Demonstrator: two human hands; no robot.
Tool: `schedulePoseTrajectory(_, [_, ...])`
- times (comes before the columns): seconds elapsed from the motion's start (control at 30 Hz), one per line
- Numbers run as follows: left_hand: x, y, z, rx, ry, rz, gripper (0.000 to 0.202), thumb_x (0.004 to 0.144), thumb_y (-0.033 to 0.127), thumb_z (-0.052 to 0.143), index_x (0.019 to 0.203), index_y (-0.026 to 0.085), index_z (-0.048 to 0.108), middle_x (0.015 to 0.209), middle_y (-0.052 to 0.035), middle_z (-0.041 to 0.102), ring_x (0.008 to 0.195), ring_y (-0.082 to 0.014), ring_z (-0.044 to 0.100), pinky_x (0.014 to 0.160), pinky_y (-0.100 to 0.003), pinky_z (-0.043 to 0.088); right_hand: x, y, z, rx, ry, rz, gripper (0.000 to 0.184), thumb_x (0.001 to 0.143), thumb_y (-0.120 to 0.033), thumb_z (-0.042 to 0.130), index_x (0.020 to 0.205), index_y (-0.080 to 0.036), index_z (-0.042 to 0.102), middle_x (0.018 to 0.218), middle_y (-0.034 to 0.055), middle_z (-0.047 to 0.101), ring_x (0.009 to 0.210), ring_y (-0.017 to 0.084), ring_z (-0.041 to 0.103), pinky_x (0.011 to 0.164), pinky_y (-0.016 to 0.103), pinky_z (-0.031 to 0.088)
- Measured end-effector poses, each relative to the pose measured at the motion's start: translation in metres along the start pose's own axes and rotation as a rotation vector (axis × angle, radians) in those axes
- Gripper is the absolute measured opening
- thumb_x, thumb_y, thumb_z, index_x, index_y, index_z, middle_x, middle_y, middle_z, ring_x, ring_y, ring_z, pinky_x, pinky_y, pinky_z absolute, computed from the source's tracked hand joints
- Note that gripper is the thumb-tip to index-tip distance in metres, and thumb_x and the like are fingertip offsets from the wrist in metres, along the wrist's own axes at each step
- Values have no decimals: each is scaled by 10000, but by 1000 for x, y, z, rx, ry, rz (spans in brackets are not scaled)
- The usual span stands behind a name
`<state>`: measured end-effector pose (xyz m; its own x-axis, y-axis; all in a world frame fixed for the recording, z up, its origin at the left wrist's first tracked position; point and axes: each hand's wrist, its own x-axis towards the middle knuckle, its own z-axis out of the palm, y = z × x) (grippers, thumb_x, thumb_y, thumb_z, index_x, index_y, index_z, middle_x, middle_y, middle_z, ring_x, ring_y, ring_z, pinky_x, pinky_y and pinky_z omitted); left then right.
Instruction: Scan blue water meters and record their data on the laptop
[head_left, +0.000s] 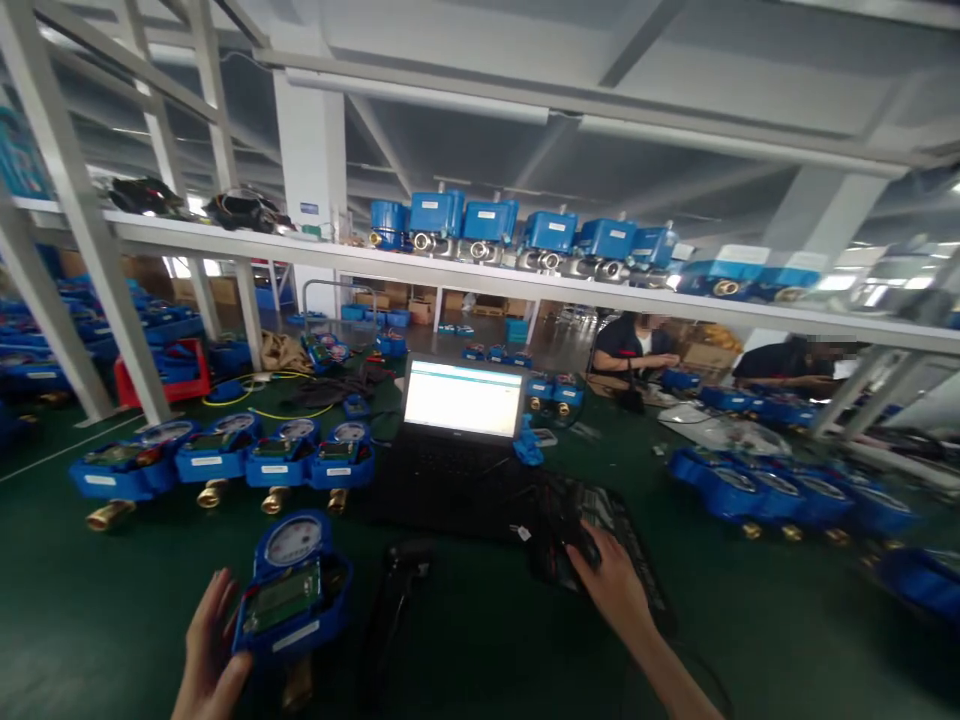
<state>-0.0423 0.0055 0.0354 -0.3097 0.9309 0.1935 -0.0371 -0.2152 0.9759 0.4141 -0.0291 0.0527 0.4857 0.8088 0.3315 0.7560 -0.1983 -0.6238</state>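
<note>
Your left hand (206,645) cupped one blue meter (292,595) at the near left of the laptop (463,400).
Whether that hand gripped or merely touched, I could not tell; a loose hold could have let the meter tip over its brass pipe end (298,684) or knock the black scanner (407,562) just beside it. Your right hand (615,580) grasped one mouse (586,544) at the laptop's near right; an accidental click might have followed if you shifted your reach. Counted outward: one scanner, one laptop, four meters in the left row (279,468) beside the laptop, and four discernible in the right row (821,508), well apart from it.
</note>
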Motion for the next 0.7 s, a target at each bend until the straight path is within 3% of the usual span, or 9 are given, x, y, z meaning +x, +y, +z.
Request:
schedulePoseTrajectory(0.07, [2,-1,-1,75,-60,111,663,748,564,628,1340,370,403,1520,9,260,1371,-364,200,1116,-580,183,9,21,9,-109,9,-17,607,763,-541,426,1208,-141,526,1228,154,549,1165,318,506,1008,471,396])
schedulePoseTrajectory(0.13, [7,-4,-2,104,-104,139,602,720,548,675,1265,394,471,1517,34,256,1364,-377,213,1096,-617,205,15,29,22,-158,-11,-35,625,764,-536,406,1244,-145,490,1243,145,535,1169,306,505,989,446,419])
schedulePoseTrajectory(0.27, [12,-12,-3,79,-130,105,746,617,480,791,1262,308,459,1522,-57,234,1322,-430,282,1063,-611,289,22,30,41,-219,-15,-53,668,786,-541,361,1307,-130,431,1295,158,489,1180,319,496,946,463,449])
schedulePoseTrajectory(0.37, [7,-9,2,31,-86,60,853,583,478,811,1314,270,421,1437,-115,374,1240,-442,408,1037,-603,338,25,35,48,-251,12,-105,614,800,-511,356,1301,-169,454,1322,148,469,1156,324,511,918,484,463])
schedulePoseTrajectory(0.47, [0,-1,10,-48,-58,-11,948,561,485,819,1366,258,371,1253,-124,550,1086,-429,549,921,-585,477,27,43,53,-246,52,-174,546,802,-475,377,1259,-203,499,1303,133,485,1147,314,518,926,477,461])
schedulePoseTrajectory(0.7, [-3,6,13,-65,-46,-34,992,541,471,840,1375,229,360,1231,-142,564,1061,-409,571,894,-543,504,28,47,59,-185,10,-242,504,819,-481,404,1252,-253,525,1316,98,475,1156,289,517,968,457,449])
